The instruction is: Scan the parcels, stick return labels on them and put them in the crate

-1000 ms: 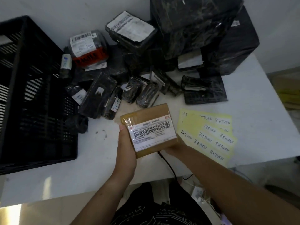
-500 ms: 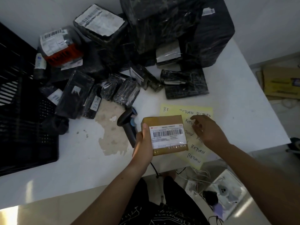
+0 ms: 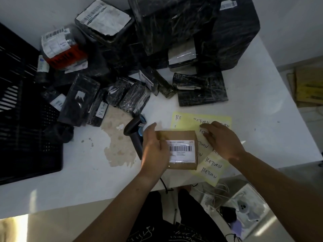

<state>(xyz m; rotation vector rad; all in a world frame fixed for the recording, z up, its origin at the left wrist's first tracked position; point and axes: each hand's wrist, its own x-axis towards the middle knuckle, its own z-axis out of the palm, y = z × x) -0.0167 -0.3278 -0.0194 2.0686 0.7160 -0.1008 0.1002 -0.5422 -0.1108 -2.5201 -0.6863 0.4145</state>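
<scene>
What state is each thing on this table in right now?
Brown cardboard parcel with white barcode label: gripped at its left edge, label up, no RETURN sticker visible.
Left hand: grips the parcel.
Right hand: fingers on the sticker sheet; pinch unclear.
Yellow sheet of RETURN stickers: flat on white table, partly under parcel.
Black handheld barcode scanner: lying unheld.
Black plastic crate: at left, contents indiscernible.

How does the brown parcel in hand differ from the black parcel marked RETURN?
The brown parcel is squarish, the black parcel long and narrow. The brown parcel shows a printed barcode, the black parcel a handwritten RETURN. The left hand grips the brown parcel; the black parcel lies on the table. Both carry white labels.
</scene>
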